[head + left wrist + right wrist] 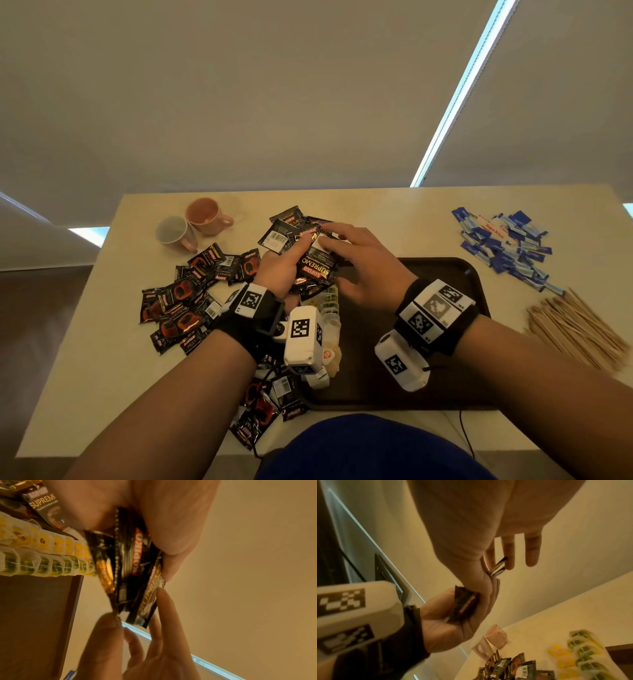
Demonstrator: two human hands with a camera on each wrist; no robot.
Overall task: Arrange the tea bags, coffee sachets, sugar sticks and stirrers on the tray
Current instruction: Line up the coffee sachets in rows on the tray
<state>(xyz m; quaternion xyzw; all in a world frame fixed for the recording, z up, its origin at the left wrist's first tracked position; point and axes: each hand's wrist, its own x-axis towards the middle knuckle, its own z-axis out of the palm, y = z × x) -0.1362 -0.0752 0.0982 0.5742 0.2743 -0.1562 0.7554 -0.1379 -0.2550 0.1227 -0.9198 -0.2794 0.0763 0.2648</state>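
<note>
Surface: pale cream table [376,209], matte, set against closed beige roller blinds [274,85]; a bright strip of daylight shows between them. Dark brown tray [455,270], rounded corners, sits at the near centre.

Left hand [275,270] grips a stack of glossy black coffee sachets [315,263] above the tray's far-left corner, fingers curled round it. Right hand [359,263] steadies the stack's far edge, fingers bent, thumb and fingertips touching the foil.

Loose sachets [185,301] scattered left of the tray. Tea bags [42,555], paper, yellow and green tags, lie in rows on the tray's left side; the wrist rigs hide most from the head view.

Blue sugar sticks [507,246] are heaped far right; wooden stirrers [575,329] near right, blurred. Two ceramic mugs [195,222] far left.
</note>
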